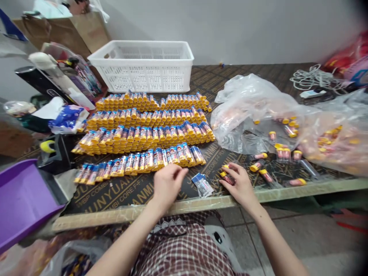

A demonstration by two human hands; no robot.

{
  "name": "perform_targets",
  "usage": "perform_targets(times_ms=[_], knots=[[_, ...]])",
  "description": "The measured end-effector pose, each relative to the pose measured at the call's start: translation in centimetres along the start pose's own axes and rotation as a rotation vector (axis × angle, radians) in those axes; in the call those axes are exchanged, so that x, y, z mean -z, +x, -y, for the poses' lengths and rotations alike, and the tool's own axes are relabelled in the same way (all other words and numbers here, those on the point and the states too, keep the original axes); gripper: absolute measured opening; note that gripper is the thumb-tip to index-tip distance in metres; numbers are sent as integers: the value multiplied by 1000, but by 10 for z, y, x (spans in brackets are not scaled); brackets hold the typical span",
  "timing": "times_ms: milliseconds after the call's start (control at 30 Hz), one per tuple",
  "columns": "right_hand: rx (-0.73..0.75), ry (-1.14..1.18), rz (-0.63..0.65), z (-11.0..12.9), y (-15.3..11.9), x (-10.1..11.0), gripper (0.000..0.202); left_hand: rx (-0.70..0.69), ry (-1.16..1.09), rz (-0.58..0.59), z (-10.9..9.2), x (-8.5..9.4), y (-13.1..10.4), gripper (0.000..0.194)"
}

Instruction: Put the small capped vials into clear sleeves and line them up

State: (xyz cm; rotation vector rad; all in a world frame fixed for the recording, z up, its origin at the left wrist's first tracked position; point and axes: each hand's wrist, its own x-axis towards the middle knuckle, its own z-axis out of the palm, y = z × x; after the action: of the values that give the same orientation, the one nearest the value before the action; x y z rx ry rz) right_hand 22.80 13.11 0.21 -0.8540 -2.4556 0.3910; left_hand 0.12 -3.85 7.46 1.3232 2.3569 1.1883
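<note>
My left hand [168,184] is closed, its fingers curled at the front edge of the nearest row of labelled tubes [138,163]. Whatever its fingertips may hold is hidden. To the right, my right hand [239,186] has its thumb and fingers around small dark tubes with yellow caps [228,178] on the table. Between both hands lies a small stack of blue-and-clear printed wrappers [202,184]. Behind the nearest row, more tubes with blue tops and yellow bottoms [152,134] are stacked in several rows.
A white plastic basket [146,73] stands behind the rows. At right, clear plastic bags [250,96] lie with loose yellow-capped tubes [266,176] around them. A purple dustpan-like tray [25,203] sits at left. A coiled white cable [313,78] lies at the back right.
</note>
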Motion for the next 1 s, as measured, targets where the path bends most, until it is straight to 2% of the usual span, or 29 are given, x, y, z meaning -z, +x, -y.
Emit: perform_targets(times_ms=[67, 100, 167, 267, 433, 567, 733, 867, 933, 1000], knots=[[15, -20, -25, 5, 1, 5, 31, 31, 46, 235, -6, -27, -6, 24], [21, -28, -29, 8, 1, 7, 29, 62, 87, 302, -7, -39, -6, 23], [28, -37, -14, 13, 1, 11, 25, 118, 149, 354, -6, -54, -5, 19], [31, -56, 37, 18, 2, 13, 25, 140, 145, 363, -4, -60, -4, 12], [-35, -94, 113, 20, 5, 9, 28, 127, 153, 381, -5, -58, -7, 12], [-71, -37, 94, 27, 8, 14, 33, 117, 178, 363, -6, -60, -9, 6], [-139, 167, -9, 47, 5, 33, 38, 108, 150, 330, -6, -61, -10, 8], [-137, 298, -112, 64, -4, 44, 24, 105, -78, 234, -4, -58, -14, 11], [-147, 366, -164, 71, -10, 46, 21, 227, -333, 198, -4, -56, -17, 13], [-169, 440, -185, 78, -17, 46, 21, 424, -648, 174, -4, -53, -19, 18]])
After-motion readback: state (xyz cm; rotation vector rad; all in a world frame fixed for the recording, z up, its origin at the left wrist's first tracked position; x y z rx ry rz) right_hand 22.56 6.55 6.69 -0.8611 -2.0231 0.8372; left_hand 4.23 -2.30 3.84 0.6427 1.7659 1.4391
